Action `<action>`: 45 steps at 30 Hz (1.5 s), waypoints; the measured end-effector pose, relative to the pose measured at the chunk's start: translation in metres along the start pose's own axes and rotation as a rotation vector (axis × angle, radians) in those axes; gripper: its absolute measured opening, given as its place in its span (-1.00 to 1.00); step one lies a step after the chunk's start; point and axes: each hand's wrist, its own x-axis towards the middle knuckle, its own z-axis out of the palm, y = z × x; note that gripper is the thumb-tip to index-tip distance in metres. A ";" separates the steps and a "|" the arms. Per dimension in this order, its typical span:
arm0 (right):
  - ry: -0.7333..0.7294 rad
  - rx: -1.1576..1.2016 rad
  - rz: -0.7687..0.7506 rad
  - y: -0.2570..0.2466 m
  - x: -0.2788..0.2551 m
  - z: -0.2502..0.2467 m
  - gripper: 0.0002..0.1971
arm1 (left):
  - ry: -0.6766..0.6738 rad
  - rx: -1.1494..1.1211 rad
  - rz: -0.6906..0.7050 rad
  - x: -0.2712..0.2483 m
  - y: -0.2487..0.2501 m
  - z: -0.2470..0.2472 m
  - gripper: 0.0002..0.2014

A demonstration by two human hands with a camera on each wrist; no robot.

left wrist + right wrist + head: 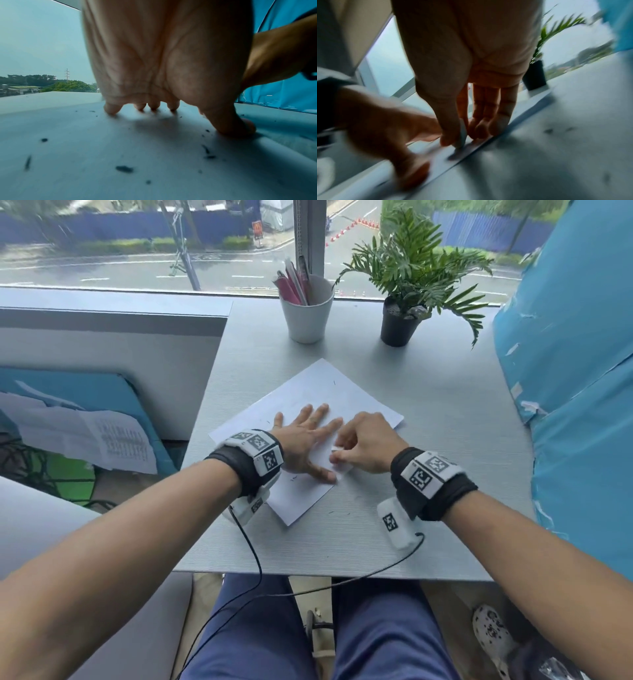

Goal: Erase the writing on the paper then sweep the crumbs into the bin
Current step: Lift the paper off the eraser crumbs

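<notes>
A white sheet of paper [329, 392] lies at an angle on the grey table. My left hand [305, 440] presses flat on it with its fingers spread, and its fingertips [111, 109] touch the sheet. My right hand [359, 443] pinches a small white eraser [337, 463] between thumb and fingers and holds it against the paper near the sheet's right edge, beside my left thumb. In the blurred right wrist view the eraser [462, 136] meets the paper. Dark eraser crumbs [124, 169] are scattered over the sheet. No bin is in view.
At the back of the table stand a white cup of pens [306, 309] and a black potted plant [400, 320]. A blue wrapped panel [575, 371] runs along the table's right side. A few crumbs [330, 512] lie on the table near the paper's front corner.
</notes>
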 end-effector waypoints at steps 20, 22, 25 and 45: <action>0.307 0.050 0.406 0.032 0.002 -0.021 -0.88 | 0.353 -0.129 -0.527 -0.071 -0.090 -0.010 -0.18; 0.340 0.079 0.370 0.026 -0.002 -0.023 -0.85 | 0.336 -0.154 -0.539 -0.072 -0.098 -0.003 -0.10; 0.386 0.108 0.253 0.016 -0.010 -0.028 -0.80 | 0.385 -0.256 -0.570 -0.070 -0.103 0.007 0.05; 0.673 0.392 -0.014 0.003 -0.040 -0.007 -0.74 | 0.749 -0.964 -0.599 -0.079 -0.113 0.005 -0.12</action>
